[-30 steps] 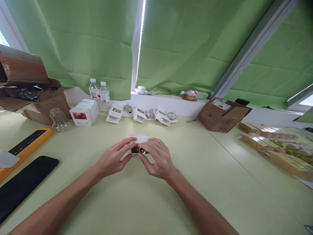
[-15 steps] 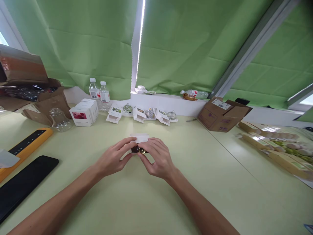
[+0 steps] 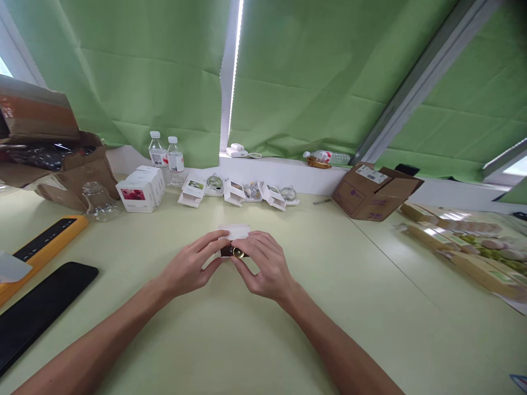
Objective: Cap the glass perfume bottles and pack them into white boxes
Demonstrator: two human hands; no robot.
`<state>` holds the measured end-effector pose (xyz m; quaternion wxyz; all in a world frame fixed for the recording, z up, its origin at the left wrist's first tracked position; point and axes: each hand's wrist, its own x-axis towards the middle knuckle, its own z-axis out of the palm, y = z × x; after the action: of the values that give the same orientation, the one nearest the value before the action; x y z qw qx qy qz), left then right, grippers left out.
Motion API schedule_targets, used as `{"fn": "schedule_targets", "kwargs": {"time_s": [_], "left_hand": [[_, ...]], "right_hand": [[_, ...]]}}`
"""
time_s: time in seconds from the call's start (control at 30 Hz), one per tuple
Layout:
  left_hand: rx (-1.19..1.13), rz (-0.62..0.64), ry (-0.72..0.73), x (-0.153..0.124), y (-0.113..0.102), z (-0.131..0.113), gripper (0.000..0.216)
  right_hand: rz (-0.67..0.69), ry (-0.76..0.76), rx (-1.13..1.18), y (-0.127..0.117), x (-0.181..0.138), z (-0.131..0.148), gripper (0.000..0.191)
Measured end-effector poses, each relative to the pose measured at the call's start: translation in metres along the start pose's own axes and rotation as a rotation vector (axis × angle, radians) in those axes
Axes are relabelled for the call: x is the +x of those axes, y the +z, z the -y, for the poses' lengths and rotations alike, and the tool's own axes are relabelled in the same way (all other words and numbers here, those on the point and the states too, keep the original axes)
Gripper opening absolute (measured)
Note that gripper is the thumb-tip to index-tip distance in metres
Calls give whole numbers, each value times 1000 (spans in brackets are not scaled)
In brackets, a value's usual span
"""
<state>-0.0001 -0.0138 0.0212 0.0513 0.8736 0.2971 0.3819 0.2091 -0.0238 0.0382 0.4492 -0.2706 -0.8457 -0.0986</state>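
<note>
One open box (image 3: 233,232), over the worktop (image 3: 230,334), is pinched at its left by the left hand (image 3: 188,266) and at its right by the right hand (image 3: 267,266), a gold ring (image 3: 238,253) showing between them.

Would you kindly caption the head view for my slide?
Left hand and right hand hold a small open box.

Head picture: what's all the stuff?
Small box: 1, white and dark, centre
Round piece: 1, gold, centre
Open boxes: 3, white, back
Shiny pieces: about 3, clear, back
Closed boxes: several, white, left
Bottles: 3, clear, back
Jar: 1, clear, left
Cartons: 2 or more, brown, both sides
Power strip: 1, orange, left
Slab: 1, black, left
Packages: several, yellowish, right
Gadgets: about 2, white, back
Sheets: several, green, behind
Table: 1, green, below
Left hand: 1, bare, centre
Right hand: 1, bare, centre
</note>
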Motion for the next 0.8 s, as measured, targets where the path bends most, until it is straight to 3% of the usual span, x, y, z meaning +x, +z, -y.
{"fn": "schedule_targets", "kwargs": {"time_s": [0.8], "left_hand": [[13,24,-6,0,0,1,34]], "right_hand": [[-3,5,7,2,-2,-1,29]]}}
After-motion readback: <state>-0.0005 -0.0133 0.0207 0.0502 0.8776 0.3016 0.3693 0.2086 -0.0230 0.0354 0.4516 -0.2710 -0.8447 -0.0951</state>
